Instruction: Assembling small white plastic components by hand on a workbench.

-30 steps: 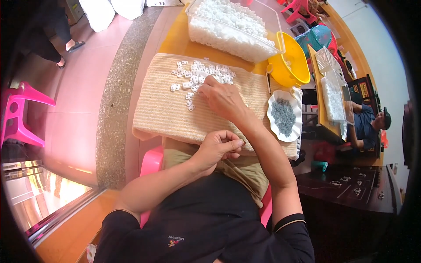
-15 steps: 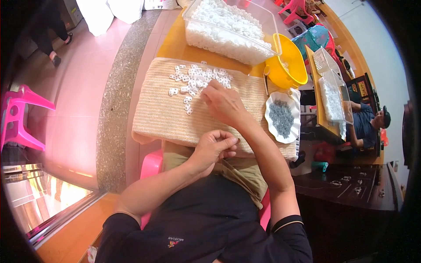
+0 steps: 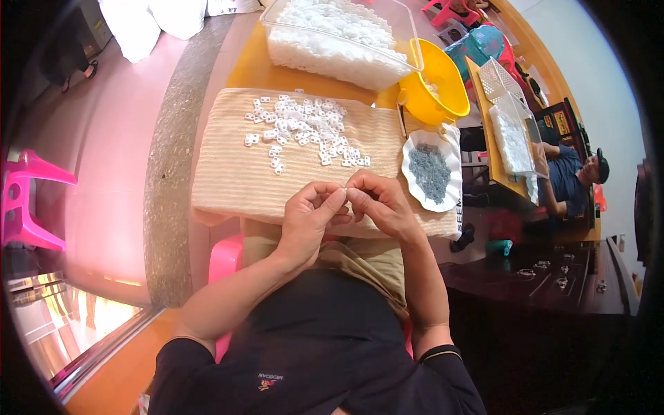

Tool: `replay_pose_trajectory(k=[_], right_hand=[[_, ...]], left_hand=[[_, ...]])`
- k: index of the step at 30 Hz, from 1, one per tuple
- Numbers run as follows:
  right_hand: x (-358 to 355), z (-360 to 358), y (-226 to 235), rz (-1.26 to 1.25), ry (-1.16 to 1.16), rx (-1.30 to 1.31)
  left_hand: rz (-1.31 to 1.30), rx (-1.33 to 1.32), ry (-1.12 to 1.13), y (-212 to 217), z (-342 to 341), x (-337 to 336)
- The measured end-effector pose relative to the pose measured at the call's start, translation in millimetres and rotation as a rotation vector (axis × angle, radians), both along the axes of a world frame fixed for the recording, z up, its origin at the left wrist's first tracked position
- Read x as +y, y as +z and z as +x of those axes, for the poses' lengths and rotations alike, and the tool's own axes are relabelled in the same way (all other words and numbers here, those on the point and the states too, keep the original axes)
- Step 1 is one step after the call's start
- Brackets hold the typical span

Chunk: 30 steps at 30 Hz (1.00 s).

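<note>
Both of my hands meet above the near edge of the beige ribbed towel (image 3: 228, 159). With thumb and forefinger pinched, my left hand (image 3: 308, 218) touches fingertips with my right hand (image 3: 384, 205), which is also closed in a pinch. Something tiny and pale shows between the fingertips, too small to name. Beyond them lies a loose pile of small white plastic pieces with dark holes (image 3: 304, 121); several stray ones lie close to my right hand. To the right, a white wavy-rimmed dish (image 3: 453, 169) holds many small grey parts (image 3: 430, 173).
A clear plastic bin (image 3: 332, 66) full of white pieces stands behind the towel, beside a yellow bowl (image 3: 443, 97). Pink stools (image 3: 34, 200) stand at left. At right, another person (image 3: 570, 176) sits by a table with a clear container (image 3: 512, 149).
My right hand has come back from the white pile to meet my left hand. Several white pieces now lie spread at the pile's near right side. The whole view has shifted slightly.
</note>
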State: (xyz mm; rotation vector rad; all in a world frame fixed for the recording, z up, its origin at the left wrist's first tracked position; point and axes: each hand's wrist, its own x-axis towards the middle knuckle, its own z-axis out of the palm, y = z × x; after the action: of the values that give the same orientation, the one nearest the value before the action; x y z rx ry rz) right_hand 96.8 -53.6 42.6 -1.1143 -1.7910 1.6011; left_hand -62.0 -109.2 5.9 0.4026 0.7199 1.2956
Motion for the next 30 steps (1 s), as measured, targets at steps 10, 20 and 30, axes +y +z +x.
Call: replay_pose_trajectory(k=[10, 20, 30], right_hand=[[-20.7, 15.4, -10.2, -0.102, -0.222, 0.299], [-16.7, 44.1, -24.5, -0.003, -0.276, 0.240], [-25.3, 89.8, -25.5, 0.493, -0.303, -0.110]], left_hand=[[-0.019, -0.065, -0.071, 2.5, 17.5, -1.1], [-0.054, -0.091, -0.209, -3.3, 38.3, 5.8], [-0.134, 0.030, -0.311, -3.6, 64.4, 8.5]])
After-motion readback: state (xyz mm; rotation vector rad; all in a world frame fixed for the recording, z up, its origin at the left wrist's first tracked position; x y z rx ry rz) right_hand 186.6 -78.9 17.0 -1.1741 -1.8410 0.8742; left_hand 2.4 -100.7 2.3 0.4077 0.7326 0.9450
